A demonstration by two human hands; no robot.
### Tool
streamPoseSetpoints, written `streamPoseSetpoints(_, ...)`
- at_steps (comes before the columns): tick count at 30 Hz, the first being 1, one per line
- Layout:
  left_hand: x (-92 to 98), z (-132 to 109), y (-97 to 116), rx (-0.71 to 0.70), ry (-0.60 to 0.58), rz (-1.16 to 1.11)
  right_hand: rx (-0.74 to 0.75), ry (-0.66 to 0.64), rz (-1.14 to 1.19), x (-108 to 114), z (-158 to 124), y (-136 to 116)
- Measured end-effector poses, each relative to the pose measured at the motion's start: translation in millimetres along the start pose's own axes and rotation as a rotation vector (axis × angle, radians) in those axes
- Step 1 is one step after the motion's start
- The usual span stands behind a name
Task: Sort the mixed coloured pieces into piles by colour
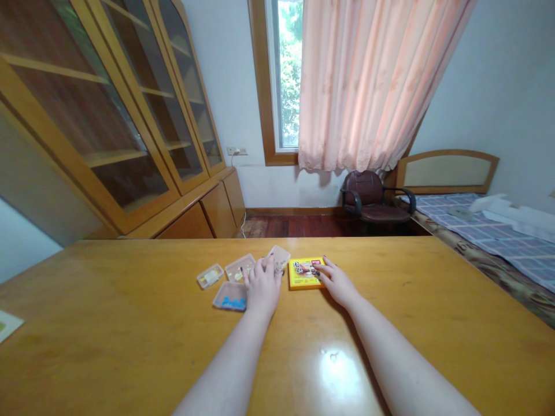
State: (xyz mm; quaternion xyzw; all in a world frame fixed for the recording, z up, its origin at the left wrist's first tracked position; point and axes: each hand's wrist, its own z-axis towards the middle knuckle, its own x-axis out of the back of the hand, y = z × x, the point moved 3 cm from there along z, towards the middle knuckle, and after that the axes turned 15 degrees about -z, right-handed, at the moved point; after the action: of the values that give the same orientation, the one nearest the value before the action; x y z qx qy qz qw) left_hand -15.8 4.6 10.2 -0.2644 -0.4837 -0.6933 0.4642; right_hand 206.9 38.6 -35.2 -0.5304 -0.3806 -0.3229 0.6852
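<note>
Head view. Quantities: two hands, comprising a left hand (pixel 264 286) and a right hand (pixel 338 283); one yellow box (pixel 306 283); four translucent plastic containers, namely a small container (pixel 210 277), a rear container (pixel 234 270) with pale pieces, a front container (pixel 221 297) with blue pieces (pixel 232 302), and a right-hand container (pixel 281 257).

Position: the yellow box lies flat on the desk (pixel 143 335), between the two hands. The right hand is open, fingers extended across the box's right part. The left hand is just left of the box, fingers bent over the right-hand container; whether they grip it cannot be told.

Surroundings: the left hand covers part of the right-hand container and the right end of the front container, and stands between the front container and the yellow box. The right fingers hide part of the box's printed cover. A pale sheet (pixel 8 325) lies at the desk's left edge. Beyond the desk are one armchair (pixel 366 193), one bed (pixel 498 231), one glass-door cabinet (pixel 197 202) and one pink curtain (pixel 364 86).
</note>
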Motion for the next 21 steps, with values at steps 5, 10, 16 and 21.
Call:
streamPoseSetpoints(5, -18.3, -4.7, 6.7, -0.288, -0.238, -0.245, 0.148, -0.055, 0.189, -6.2, -2.6, -6.3)
streamPoseSetpoints(10, -29.6, -14.2, 10.4, -0.347, -0.446, -0.394, 0.2, -0.045, 0.216, -9.4, -3.3, -8.5)
streamPoseSetpoints(16, -41.8, -15.9, -5.6, -0.054, -0.402, -0.465, 0.198, -0.027, 0.201, -9.7, -3.7, -9.5)
streamPoseSetpoints(21, -45.9, -8.9, -12.7, -0.119, -0.46, -0.593, 0.184, 0.016, 0.255, -11.7, -2.1, -6.5)
